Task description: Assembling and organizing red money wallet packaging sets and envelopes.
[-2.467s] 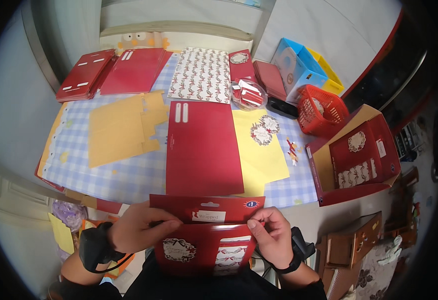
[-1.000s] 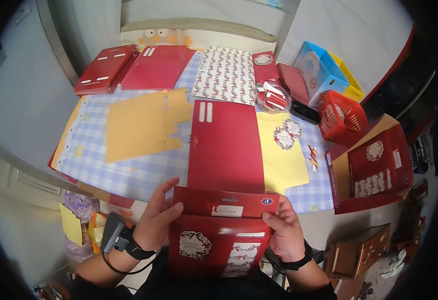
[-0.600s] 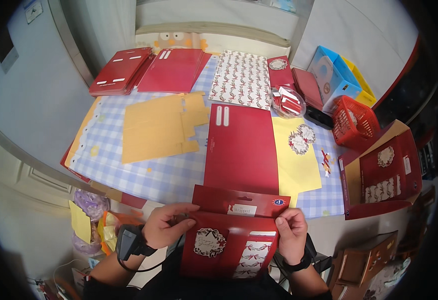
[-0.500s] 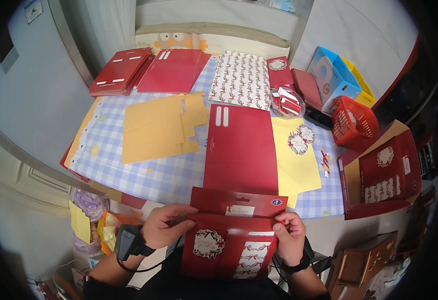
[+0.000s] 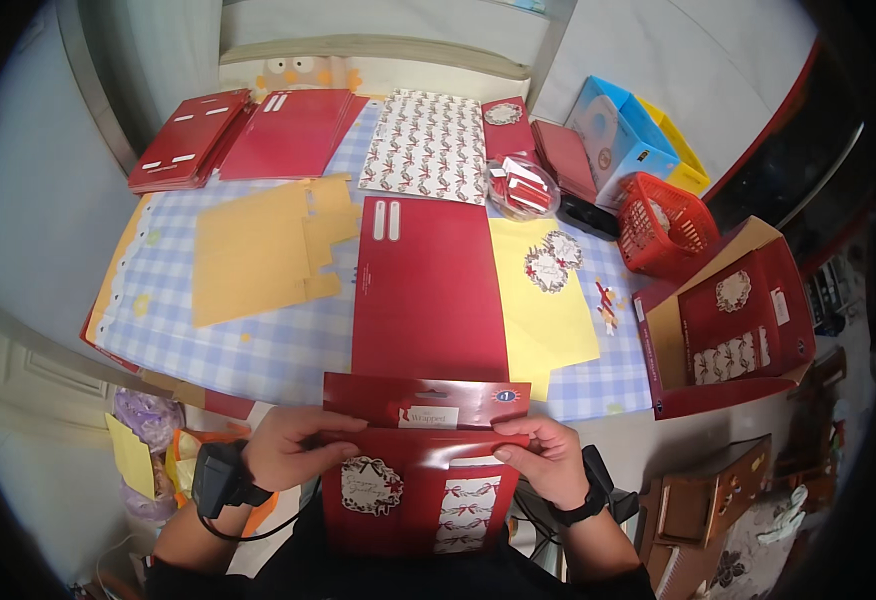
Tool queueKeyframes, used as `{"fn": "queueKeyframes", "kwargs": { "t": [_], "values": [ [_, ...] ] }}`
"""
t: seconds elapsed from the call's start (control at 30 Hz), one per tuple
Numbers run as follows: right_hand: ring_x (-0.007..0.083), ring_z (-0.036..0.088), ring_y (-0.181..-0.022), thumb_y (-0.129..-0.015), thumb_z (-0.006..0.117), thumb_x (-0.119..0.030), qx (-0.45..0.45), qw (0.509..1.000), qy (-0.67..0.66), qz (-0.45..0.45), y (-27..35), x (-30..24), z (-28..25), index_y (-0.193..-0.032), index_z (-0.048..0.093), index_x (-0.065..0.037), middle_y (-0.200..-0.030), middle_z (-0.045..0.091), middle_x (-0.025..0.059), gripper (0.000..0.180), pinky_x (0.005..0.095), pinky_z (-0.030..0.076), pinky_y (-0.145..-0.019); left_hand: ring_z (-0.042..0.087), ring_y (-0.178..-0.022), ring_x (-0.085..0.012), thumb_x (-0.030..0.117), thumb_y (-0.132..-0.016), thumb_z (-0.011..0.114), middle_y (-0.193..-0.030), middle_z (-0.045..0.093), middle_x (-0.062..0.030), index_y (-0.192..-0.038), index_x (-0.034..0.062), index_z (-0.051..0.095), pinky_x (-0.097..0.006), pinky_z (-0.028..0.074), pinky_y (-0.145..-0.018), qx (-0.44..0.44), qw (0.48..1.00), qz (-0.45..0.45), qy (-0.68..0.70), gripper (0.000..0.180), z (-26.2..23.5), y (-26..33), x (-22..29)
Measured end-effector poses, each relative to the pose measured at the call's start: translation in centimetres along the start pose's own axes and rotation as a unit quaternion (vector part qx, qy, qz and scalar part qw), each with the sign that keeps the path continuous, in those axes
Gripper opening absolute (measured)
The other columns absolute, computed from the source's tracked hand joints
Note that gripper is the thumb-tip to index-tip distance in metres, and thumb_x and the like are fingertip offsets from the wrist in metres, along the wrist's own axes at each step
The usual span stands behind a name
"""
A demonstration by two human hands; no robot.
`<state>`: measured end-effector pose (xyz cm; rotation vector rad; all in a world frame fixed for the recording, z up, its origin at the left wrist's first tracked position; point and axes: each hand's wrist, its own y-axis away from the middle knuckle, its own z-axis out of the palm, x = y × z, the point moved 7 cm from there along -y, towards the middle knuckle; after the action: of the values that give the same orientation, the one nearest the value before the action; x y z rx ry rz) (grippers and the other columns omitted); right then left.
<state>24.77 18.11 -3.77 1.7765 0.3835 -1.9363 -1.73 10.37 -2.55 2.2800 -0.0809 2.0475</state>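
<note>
The head camera looks from above the near side, down and forward across the whole desk (image 5: pixel 288 350); left hand (image 5: pixel 293 445) and right hand (image 5: pixel 546 462) are closest, while the dark far right is perhaps not reliable.

Both bare hands are shown at like height before the black-clothed trunk (image 5: pixel 388 582), well apart, each closed in a thumb-and-finger pinch. The left forearm (image 5: pixel 190 535) is directed upward and inward from the lower left, the right forearm (image 5: pixel 598 543) from the lower right; both are partly covered by black sleeves. In the left hand (image 5: pixel 291 445), thumb and index finger are pointed rightward, the thumb set lower. In the right hand (image 5: pixel 548 465), the arrangement is mirrored, with the thumb directed leftward beneath the index finger.
</note>
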Motion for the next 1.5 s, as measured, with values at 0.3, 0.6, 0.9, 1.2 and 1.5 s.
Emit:
{"fn": "queueKeyframes", "kwargs": {
  "t": [0.3, 0.6, 0.9, 1.2, 1.5],
  "values": [
    [0.0063, 0.061, -0.081, -0.081, 0.067, 0.003, -0.019, 0.999, 0.018, -0.023, -0.6, -0.3, -0.3, -0.105, 0.063, 0.001, -0.094, 0.067, 0.0062, 0.024, 0.0204, 0.05, -0.073, 0.063, -0.081, -0.0111, -0.006, -0.078, 0.066, -0.089, 0.068, -0.0095, -0.1, 0.0003, 0.067, -0.023, 0.05, -0.072, 0.017, 1.0, -0.015, -0.001, 0.023, -0.3, -0.5, -0.6],
    [0.0095, 0.062, -0.087, -0.083, 0.065, 0.002, -0.056, 0.997, 0.042, -0.021, -0.7, -1.1, 0.4, -0.106, 0.063, 0.002, -0.101, 0.065, 0.0091, 0.023, 0.022, 0.051, -0.074, 0.065, -0.083, -0.0113, 0.004, -0.081, 0.068, -0.091, 0.069, -0.01, -0.106, 0.0018, 0.066, -0.023, 0.051, -0.073, -0.042, 0.997, -0.059, 0.006, 0.025, 1.2, -1.6, 0.7],
    [0.01, 0.062, -0.085, -0.083, 0.065, 0.002, -0.048, 0.994, 0.097, -0.019, -0.7, -1.7, 0.1, -0.098, 0.066, 0.0, -0.09, 0.067, 0.0072, 0.015, 0.0221, 0.05, -0.073, 0.066, -0.078, -0.0112, 0.006, -0.08, 0.07, -0.086, 0.071, -0.01, -0.101, 0.0042, 0.069, -0.022, 0.051, -0.072, -0.033, 0.998, -0.041, -0.033, 0.021, 1.0, -1.6, 0.5],
    [0.0213, 0.067, -0.088, -0.082, 0.064, 0.001, -0.174, 0.955, 0.199, -0.135, 1.5, -6.4, 2.6, -0.105, 0.066, -0.002, -0.101, 0.068, 0.0113, 0.024, 0.0277, 0.052, -0.079, 0.067, -0.089, -0.0212, 0.001, -0.077, 0.071, -0.101, 0.068, -0.0139, -0.101, 0.004, 0.069, -0.028, 0.053, -0.078, -0.062, 0.986, 0.136, -0.07, 0.024, 1.7, 0.1, 5.3],
    [0.0234, 0.066, -0.086, -0.081, 0.066, -0.001, -0.186, 0.936, 0.222, -0.198, 2.3, -8.2, 2.9, -0.102, 0.068, -0.002, -0.1, 0.068, 0.0141, 0.022, 0.0289, 0.052, -0.077, 0.067, -0.087, -0.0259, -0.005, -0.075, 0.069, -0.097, 0.068, -0.0152, -0.099, 0.0039, 0.07, -0.03, 0.054, -0.073, -0.073, 0.982, 0.166, -0.051, 0.026, 2.1, 1.0, 6.3]
  ]
}}
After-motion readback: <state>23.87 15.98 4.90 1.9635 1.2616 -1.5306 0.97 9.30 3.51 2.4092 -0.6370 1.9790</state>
